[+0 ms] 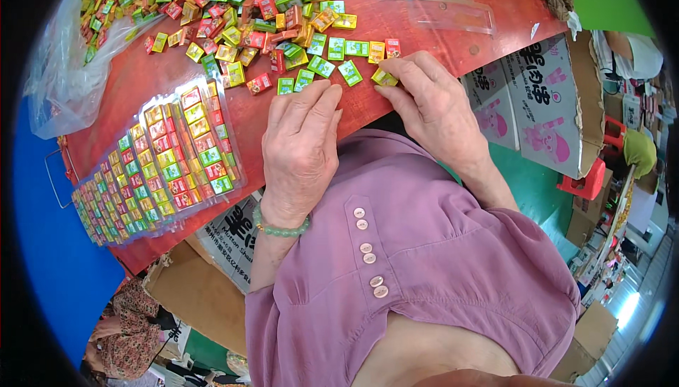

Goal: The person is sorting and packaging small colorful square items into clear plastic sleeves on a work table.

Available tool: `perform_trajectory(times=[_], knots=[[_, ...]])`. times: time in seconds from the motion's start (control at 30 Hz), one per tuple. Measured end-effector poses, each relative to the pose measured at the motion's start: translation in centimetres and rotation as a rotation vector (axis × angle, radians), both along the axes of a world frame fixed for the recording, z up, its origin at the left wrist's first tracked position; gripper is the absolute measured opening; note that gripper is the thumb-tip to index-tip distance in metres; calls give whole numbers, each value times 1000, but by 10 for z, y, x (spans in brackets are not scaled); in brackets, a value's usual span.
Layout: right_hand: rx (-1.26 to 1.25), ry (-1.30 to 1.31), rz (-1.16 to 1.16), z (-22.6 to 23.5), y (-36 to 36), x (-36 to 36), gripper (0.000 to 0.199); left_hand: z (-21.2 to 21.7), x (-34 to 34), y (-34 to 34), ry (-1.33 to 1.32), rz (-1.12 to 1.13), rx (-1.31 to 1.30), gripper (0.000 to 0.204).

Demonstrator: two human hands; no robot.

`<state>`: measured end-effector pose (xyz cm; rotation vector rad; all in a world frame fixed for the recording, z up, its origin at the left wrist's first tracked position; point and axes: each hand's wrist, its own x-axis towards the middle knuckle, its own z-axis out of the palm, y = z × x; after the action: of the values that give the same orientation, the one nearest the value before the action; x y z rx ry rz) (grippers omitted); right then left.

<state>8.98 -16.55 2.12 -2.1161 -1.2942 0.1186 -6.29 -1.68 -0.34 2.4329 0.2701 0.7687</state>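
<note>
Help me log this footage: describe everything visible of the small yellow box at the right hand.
The yellow box is small, rectangular, apparently glossy, with a printed face. It is askew, toward the near edge of the red table; whether lifted is unclear. The right hand pinches its right end, hiding part.

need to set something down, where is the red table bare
Bare red table: between the clear trays and right hand, and a narrower strip between the filled trays and left hand. Crowded: the heap of small boxes, down to both hands.
</note>
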Motion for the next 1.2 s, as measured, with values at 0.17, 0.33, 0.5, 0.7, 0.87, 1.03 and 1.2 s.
perform_trajectory(times=[0.17,0.33,0.5,0.7,0.87,1.03,1.2], knots=[[5,-26,-23,-7,2,-5,27,-1,0,-1,3,47,24,40],[24,64,46,-2,5,-8,27,0,-8,0,28,97,40,40],[-12,74,130,-1,4,-13,28,0,-15,1,27,122,-71,44],[13,42,226,-2,16,-24,34,5,-25,5,48,145,-23,46],[-5,84,269,1,22,-28,39,8,-30,5,68,131,-7,48],[8,95,307,1,26,-31,37,7,-31,4,88,153,-11,51],[1,82,336,-3,28,-34,40,7,-28,3,96,140,4,51]])
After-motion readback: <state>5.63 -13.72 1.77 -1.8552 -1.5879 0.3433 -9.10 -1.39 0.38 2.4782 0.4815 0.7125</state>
